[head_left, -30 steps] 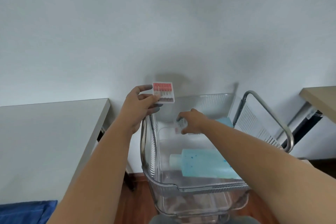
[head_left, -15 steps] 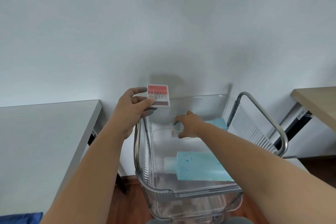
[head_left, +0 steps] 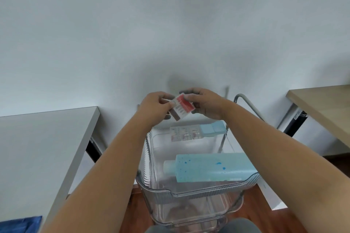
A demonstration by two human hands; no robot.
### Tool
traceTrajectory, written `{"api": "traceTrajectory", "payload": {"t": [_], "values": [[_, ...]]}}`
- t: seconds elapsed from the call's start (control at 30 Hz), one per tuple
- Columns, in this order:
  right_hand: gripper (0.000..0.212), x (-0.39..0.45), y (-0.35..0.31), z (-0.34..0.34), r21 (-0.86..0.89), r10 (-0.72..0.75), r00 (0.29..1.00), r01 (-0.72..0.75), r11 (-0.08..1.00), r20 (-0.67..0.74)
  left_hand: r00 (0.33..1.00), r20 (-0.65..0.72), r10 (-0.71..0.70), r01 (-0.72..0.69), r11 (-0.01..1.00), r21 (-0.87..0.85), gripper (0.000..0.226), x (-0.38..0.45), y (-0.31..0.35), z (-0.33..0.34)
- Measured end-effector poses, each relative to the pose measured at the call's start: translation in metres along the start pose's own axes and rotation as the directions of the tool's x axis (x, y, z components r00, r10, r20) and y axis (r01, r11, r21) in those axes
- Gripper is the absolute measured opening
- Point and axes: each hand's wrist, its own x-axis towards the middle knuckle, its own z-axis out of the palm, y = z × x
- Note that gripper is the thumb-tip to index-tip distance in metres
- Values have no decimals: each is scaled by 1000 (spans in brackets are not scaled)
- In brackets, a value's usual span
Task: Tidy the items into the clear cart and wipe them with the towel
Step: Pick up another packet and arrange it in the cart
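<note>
Both hands hold a small clear case with red-handled picks (head_left: 182,107) above the far end of the clear cart (head_left: 189,193). My left hand (head_left: 153,108) pinches its left side and my right hand (head_left: 205,105) grips its right side. Inside the cart's top tray lie a pale blue bottle (head_left: 212,166) on its side near me, a small clear pack (head_left: 184,134) at the far end, and a light blue box (head_left: 212,128) beside that pack. A blue towel (head_left: 19,225) shows at the bottom left corner.
A white table (head_left: 37,149) stands to the left of the cart. A wooden-topped desk (head_left: 323,106) is at the right. The cart's grey metal handle (head_left: 248,104) rises at its far right. A plain wall is behind, and wooden floor shows below the cart.
My right hand rose out of the cart tray and took hold of the red-pick case with my left hand. The case moved right, over the cart. A small clear pack now lies at the tray's far end.
</note>
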Motion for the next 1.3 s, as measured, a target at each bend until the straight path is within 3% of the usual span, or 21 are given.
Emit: {"api": "traceTrajectory", "payload": {"t": [0.1, 0.23, 0.4, 0.5, 0.67, 0.8, 0.93, 1.0, 1.17, 1.3], "values": [[23, -7, 9, -9, 15, 27, 995, -26, 1000, -93, 998, -57, 22, -16, 995, 99, 17, 12, -2, 23], [25, -5, 36, -22, -95, 170, 930, -211, 973, -324, 996, -24, 90, -70, 896, 439, 33, 22, -17, 47], [30, 6, 66, -29, -211, 307, 866, -411, 887, -394, 995, 13, -96, 67, 784, 618, 40, 25, -52, 64], [27, 15, 78, -30, -253, 279, 857, -413, 875, -433, 991, 51, -127, 61, 743, 666, 41, 28, -71, 70], [22, 23, 89, -34, -564, 69, 872, -371, 738, -484, 986, 75, -147, 49, 697, 716, 41, 36, -87, 75], [35, 25, 88, -34, -762, 40, 921, -344, 549, -388, 981, 68, -181, 78, 693, 717, 43, 37, -100, 76], [63, 23, 85, -27, -974, 69, 990, -130, 186, -119, 989, 29, -147, 86, 717, 692, 39, 36, -103, 77], [59, 22, 88, -24, -986, 61, 995, -84, 147, -76, 990, 15, -140, 93, 731, 676, 38, 35, -103, 78], [50, 20, 94, -24, -977, 15, 994, -114, 178, -113, 993, -1, -119, 92, 762, 641, 32, 36, -106, 78], [56, 20, 93, -24, -995, -15, 997, -77, 59, -78, 994, -12, -111, 93, 762, 641, 26, 37, -107, 79]]}}
